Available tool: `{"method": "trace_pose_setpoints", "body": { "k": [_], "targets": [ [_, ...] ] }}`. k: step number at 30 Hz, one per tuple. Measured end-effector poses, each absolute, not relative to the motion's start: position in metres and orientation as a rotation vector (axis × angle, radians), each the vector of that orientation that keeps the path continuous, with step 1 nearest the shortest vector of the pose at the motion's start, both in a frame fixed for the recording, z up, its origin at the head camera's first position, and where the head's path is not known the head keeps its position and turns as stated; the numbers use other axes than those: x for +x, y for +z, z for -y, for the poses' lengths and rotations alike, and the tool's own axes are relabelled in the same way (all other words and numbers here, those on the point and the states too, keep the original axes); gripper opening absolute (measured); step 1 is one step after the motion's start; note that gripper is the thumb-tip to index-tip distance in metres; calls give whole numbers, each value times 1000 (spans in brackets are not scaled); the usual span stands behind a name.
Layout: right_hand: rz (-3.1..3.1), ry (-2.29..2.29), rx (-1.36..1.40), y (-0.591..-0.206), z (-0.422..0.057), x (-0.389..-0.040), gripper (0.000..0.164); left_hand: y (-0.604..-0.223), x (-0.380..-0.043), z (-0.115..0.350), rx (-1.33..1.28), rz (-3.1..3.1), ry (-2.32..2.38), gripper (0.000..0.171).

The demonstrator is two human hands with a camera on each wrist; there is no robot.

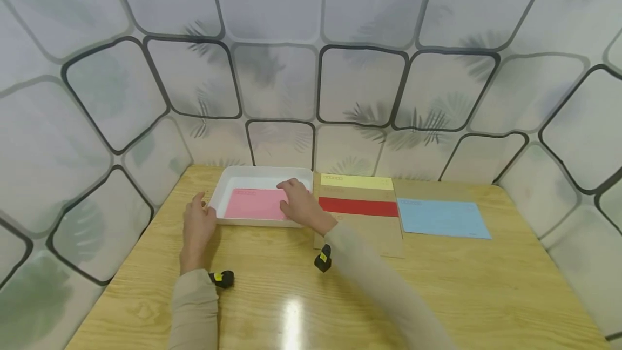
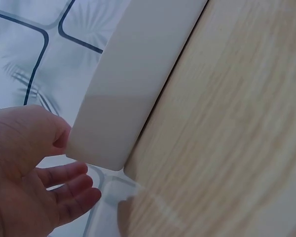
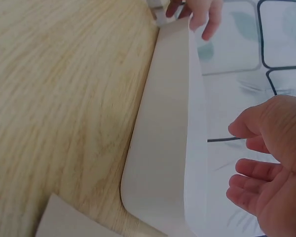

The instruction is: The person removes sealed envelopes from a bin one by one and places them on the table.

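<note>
Hovers over the white tray point(image 1: 262, 222) with the right hand point(image 1: 303, 204), touches its near left corner with the left hand point(image 1: 196, 231)!
Keeping the right thumb and fingers parted and loosely bent here, gripping nothing, above the tray's right side; can't tell whether touching the pink envelope point(image 1: 255, 204) below. Over on the left, resting relaxed, slightly bent fingers at the corner. Look inside the tray for that pink envelope, flat along the near side and partly under the right hand. Just beside the tray, see brown envelopes point(image 1: 364, 236) overlapping with a yellow envelope point(image 1: 357, 182) at the back and a red envelope point(image 1: 358, 207) nearer. Further right, spot a blue envelope point(image 1: 443, 218), all on a wooden table point(image 1: 272, 285) before a patterned wall point(image 1: 277, 80).
</note>
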State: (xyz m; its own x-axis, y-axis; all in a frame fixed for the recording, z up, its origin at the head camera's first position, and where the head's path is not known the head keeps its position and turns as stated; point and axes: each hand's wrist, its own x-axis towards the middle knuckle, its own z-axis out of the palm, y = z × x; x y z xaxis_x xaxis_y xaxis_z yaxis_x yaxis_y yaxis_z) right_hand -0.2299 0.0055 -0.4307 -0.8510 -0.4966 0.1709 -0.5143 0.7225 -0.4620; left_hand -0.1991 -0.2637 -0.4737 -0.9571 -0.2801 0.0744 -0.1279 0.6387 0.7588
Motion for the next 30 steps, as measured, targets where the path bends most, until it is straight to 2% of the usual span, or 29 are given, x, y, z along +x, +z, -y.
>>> {"method": "trace_pose_setpoints", "body": {
  "k": [7, 12, 17, 30],
  "targets": [
    [3020, 812, 776, -439, -2, -248, 52, -469, -197, 271, 296, 2789, -1131, 70],
    [3173, 785, 732, -440, 3, -254, 68, -464, -194, 273, 254, 2847, -1115, 63],
    [3296, 570, 709, -441, 3, -258, 83, -461, -195, 272, 268, 2862, -1162, 58],
    [3339, 508, 684, -448, 4, -263, 96, -463, -193, 276, 280, 2875, -1205, 54]
  ]
}}
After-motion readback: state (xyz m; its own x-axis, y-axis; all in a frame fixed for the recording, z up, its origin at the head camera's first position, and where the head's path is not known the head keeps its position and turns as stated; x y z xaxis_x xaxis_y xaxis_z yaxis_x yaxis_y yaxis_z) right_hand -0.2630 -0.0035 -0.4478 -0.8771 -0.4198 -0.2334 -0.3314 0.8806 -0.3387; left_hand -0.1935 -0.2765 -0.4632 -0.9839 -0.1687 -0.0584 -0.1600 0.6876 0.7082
